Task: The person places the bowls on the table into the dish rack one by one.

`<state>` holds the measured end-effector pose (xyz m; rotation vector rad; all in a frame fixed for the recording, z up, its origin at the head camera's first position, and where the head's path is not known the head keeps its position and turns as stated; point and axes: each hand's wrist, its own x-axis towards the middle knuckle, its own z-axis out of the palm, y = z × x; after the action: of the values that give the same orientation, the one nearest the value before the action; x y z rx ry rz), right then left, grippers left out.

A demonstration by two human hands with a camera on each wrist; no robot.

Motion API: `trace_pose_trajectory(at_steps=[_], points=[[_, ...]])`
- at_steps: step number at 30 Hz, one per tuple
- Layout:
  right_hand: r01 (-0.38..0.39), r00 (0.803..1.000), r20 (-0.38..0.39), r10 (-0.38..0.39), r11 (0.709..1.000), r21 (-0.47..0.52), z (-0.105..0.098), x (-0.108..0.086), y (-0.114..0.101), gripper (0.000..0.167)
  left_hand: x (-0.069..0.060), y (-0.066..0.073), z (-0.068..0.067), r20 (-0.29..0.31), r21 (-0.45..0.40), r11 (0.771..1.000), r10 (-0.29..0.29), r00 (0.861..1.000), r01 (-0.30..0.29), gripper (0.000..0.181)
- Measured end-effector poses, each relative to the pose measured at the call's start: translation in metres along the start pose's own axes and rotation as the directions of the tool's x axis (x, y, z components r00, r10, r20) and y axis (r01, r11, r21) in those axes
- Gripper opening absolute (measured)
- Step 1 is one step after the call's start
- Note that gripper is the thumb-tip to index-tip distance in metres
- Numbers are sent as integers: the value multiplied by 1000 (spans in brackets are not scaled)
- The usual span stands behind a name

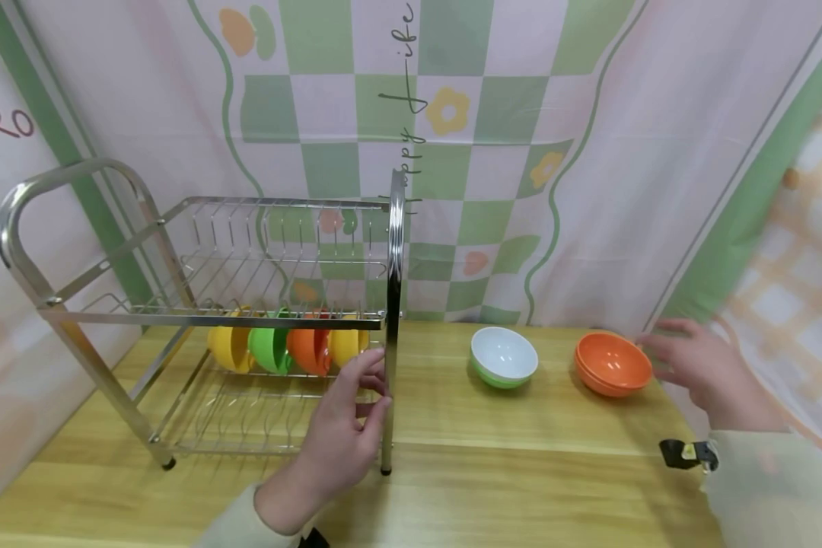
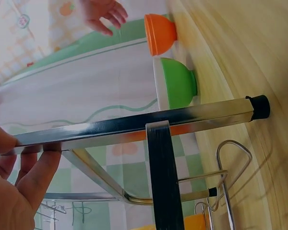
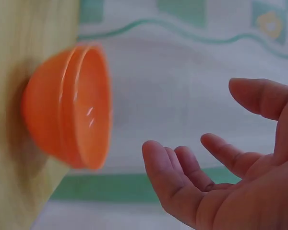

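My left hand (image 1: 345, 426) holds the front right post of the metal dish rack (image 1: 215, 318), thumb on one side and fingers on the other, as the left wrist view shows. Two nested orange bowls (image 1: 613, 364) stand upright at the table's right end. Just right of them is my right hand (image 1: 702, 369), its fingers spread and slightly bent. In the right wrist view a gap separates the fingertips (image 3: 153, 151) from the orange bowls (image 3: 50, 105), and nothing is in the hand. A green bowl with a white inside (image 1: 503, 354) sits left of the orange ones.
On the rack's lower tier, yellow, green and orange bowls (image 1: 270, 342) stand on edge in a row. The upper tier (image 1: 281, 262) is a wire grid. A patterned curtain (image 1: 493, 106) hangs behind the wooden table (image 1: 520, 487).
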<state>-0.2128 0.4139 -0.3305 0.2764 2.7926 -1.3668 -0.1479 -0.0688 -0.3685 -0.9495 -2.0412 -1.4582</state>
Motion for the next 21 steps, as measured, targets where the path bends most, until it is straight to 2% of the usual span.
trace_pose_trajectory(at_steps=[2,12,17,21], points=[[-35,999,32,34,999,33,-5,7,8,85,0,0,1,-4,12,1000,-8,1000,8,75],[-105,982,169,88,990,98,-10,33,48,68,-4,-1,3,-17,14,1000,-25,1000,26,77],[-120,981,165,103,988,96,-7,40,58,65,-3,-1,4,-15,17,1000,-24,1000,24,78],[-95,988,121,91,995,22,-2,43,64,63,-3,-1,4,-12,29,999,-28,1000,28,78]])
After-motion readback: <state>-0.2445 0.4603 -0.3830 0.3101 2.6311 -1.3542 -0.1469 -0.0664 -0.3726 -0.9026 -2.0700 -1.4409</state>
